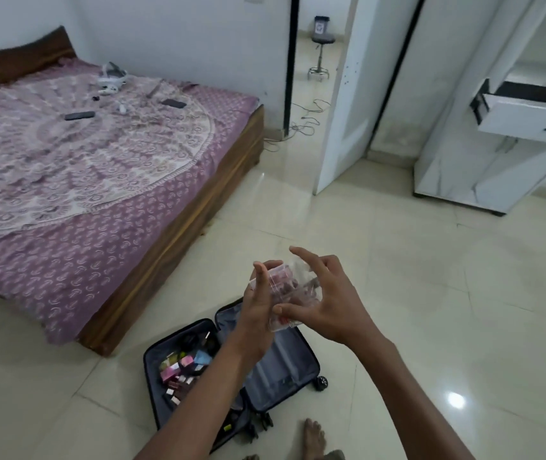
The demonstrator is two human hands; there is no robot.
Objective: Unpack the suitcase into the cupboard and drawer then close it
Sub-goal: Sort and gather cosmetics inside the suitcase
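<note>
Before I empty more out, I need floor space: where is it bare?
Bare tiles lie right of the suitcase, toward the cupboard and open drawer. The strip between suitcase and bed is narrower. The suitcase's left half is crowded with small boxes.

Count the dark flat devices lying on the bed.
2. One device lies left of the bed's middle; the other device lies further right, nearer the wall. Smaller dark bits near the white headset are too small to identify.
</note>
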